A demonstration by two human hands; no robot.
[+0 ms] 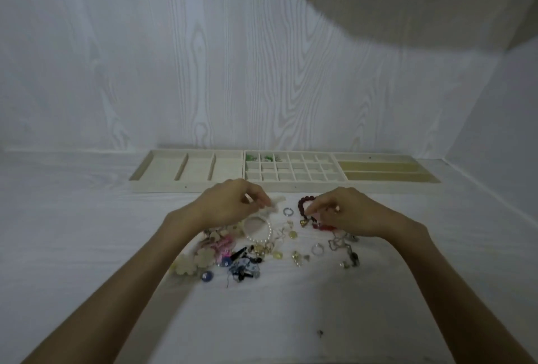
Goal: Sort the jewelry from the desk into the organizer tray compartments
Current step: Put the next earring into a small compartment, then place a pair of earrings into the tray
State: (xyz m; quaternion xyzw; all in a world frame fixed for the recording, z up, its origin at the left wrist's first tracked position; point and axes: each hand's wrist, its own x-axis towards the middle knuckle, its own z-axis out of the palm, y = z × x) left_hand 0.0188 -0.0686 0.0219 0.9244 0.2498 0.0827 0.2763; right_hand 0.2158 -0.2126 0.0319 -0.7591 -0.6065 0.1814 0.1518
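Pinching a small pale piece in my left hand (233,203), I curl my right hand (340,212) round the red bead bracelet (302,203) above the jewelry pile (262,250). Straight ahead lies the tray (295,187), its long axis crosswise, both hands about equally near.

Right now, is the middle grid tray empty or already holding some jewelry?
Mostly empty: the grid tray holds green pieces only in its back-left compartments.
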